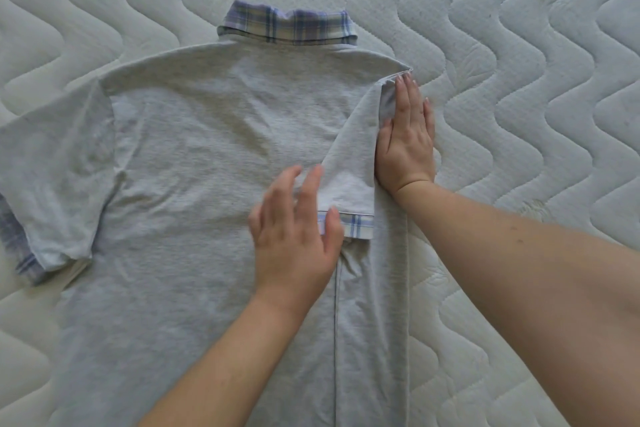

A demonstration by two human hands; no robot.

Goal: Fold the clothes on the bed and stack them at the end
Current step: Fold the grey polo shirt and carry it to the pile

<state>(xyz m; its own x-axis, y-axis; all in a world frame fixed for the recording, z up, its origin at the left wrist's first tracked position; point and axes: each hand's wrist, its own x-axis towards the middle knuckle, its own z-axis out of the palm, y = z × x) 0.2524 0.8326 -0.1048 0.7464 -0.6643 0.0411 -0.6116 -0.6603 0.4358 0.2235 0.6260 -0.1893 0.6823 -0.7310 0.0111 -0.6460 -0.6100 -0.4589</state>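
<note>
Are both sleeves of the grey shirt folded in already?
No: only the right sleeve lies folded over the grey plaid-collared shirt; the left sleeve is spread out.

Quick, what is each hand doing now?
Left hand: open, flat on the folded-in sleeve of the grey polo shirt.
Right hand: open, pressing the shirt's folded edge.

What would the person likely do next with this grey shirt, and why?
Probably fold the other sleeve in over the back. The shirt lies face down on the mattress, and one side, with its sleeve, is already turned in; the right hand lies flat along that fold while the left hand smooths the sleeve. The other sleeve lies spread out.
</note>
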